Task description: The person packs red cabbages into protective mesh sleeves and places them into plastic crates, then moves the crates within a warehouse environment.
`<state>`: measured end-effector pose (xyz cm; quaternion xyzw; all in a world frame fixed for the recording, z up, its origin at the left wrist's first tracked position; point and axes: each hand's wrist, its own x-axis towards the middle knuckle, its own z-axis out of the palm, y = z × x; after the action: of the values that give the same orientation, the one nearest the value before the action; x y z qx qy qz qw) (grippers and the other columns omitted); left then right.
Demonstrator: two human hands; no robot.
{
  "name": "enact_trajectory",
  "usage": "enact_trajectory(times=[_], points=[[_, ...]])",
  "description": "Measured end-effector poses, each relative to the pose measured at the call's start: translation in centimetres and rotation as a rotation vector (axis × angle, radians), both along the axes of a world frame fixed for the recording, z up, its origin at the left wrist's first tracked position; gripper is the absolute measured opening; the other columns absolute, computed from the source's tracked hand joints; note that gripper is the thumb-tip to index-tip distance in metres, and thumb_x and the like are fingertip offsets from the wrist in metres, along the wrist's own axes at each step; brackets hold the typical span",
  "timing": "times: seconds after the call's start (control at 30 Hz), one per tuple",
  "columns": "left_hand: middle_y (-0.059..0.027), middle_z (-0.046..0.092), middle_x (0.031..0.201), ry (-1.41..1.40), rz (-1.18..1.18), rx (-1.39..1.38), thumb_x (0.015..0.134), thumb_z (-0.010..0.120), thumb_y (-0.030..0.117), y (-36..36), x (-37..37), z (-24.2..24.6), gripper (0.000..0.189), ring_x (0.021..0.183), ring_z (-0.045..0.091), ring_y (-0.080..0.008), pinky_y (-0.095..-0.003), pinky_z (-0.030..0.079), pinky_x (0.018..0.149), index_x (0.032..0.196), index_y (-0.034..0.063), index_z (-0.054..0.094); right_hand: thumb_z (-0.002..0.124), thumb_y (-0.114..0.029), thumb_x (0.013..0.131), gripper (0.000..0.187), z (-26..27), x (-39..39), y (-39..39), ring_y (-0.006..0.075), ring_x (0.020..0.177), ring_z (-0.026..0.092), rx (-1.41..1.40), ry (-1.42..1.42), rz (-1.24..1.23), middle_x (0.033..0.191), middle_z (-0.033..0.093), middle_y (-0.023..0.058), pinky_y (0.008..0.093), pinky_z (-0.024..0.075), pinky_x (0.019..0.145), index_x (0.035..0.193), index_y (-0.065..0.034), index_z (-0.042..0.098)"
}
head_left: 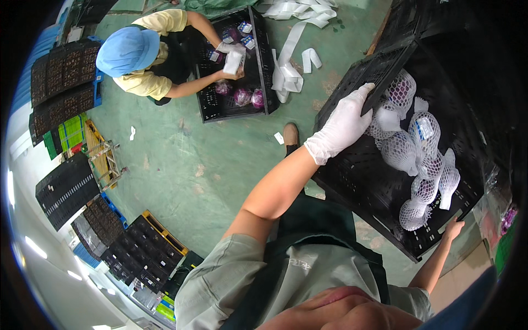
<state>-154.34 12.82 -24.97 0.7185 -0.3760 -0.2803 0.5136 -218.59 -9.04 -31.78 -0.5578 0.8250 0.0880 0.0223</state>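
A black plastic crate (363, 194) is tilted in front of me, held at both sides. My left hand (344, 121), in a white glove, grips its raised left wall, with the fingers over the top edge. My bare right hand (453, 229) holds the rim at the crate's lower right corner. Inside lie several pieces of round purple produce in white foam net sleeves (398, 150), heaped toward the right side. One sleeved piece (425, 128) shows a blue and white label through the net.
At upper left, a co-worker in a blue cap (128, 51) bends over another black crate (231, 111) holding film-wrapped purple produce (242, 97). White strips (288, 78) litter the green floor (185, 152). Stacked black crates (138, 251) stand on pallets at left; more crates (449, 45) rise at right.
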Motion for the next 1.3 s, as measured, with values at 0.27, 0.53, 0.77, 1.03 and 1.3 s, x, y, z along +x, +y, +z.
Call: enact_trajectory(times=[0.27, 0.53, 0.77, 1.03, 1.3], points=[[-0.0238, 0.061, 0.110, -0.089, 0.001, -0.024, 0.081, 0.062, 0.010, -1.0, -2.4, 0.6, 0.038, 0.105, 0.059, -0.0369, -0.0378, 0.046, 0.090, 0.116, -0.0022, 0.056, 0.053, -0.042, 0.089, 0.054, 2.2, -1.6, 2.4, 0.0395, 0.108, 0.055, -0.024, 0.143, 0.094, 0.126, 0.052, 0.0190, 0.0473, 0.0445, 0.090, 0.130, -0.0079, 0.044], [-0.0214, 0.057, 0.116, -0.675, -0.021, 0.205, 0.084, 0.062, 0.012, -1.8, -6.2, 3.2, 0.050, 0.102, 0.057, -0.0374, -0.0420, 0.046, 0.088, 0.129, 0.0010, 0.045, 0.057, -0.008, 0.075, 0.055, 14.4, 16.7, 3.1, 0.0304, 0.124, 0.044, -0.371, -0.114, 0.751, 0.134, 0.048, 0.0127, 0.0443, 0.0349, 0.102, 0.128, -0.0045, 0.046], [-0.0235, 0.063, 0.104, -0.762, -0.033, 0.449, 0.085, 0.062, 0.017, -2.1, -6.1, 4.1, 0.046, 0.086, 0.064, -0.0392, -0.0449, 0.050, 0.072, 0.127, 0.0003, 0.048, 0.054, -0.020, 0.084, 0.056, 11.9, 7.6, 3.9, 0.0192, 0.139, 0.024, 0.453, 0.073, 1.431, 0.150, 0.029, -0.0001, 0.0416, 0.0158, 0.116, 0.139, -0.0211, 0.039], [-0.0238, 0.065, 0.100, -0.746, -0.072, 0.480, 0.088, 0.059, 0.019, -2.6, -7.4, 4.5, 0.038, 0.085, 0.065, -0.0379, -0.0390, 0.051, 0.074, 0.119, -0.0031, 0.053, 0.066, -0.017, 0.076, 0.067, 13.4, 3.6, 2.0, 0.0212, 0.139, 0.026, 0.140, -0.077, 1.238, 0.149, 0.031, 0.0067, 0.0442, 0.0178, 0.115, 0.137, -0.0159, 0.039], [-0.0285, 0.038, 0.138, -0.910, -0.194, 0.342, 0.092, 0.055, 0.031, -3.5, -7.2, 4.4, 0.070, 0.122, 0.044, -0.0421, -0.0431, 0.043, 0.096, 0.141, -0.0040, 0.021, 0.063, -0.019, 0.077, 0.067, 16.3, 13.6, -1.9, 0.0216, 0.137, 0.029, -0.143, -0.224, 1.267, 0.147, 0.035, 0.0068, 0.0438, 0.0205, 0.113, 0.139, -0.0144, 0.039]])
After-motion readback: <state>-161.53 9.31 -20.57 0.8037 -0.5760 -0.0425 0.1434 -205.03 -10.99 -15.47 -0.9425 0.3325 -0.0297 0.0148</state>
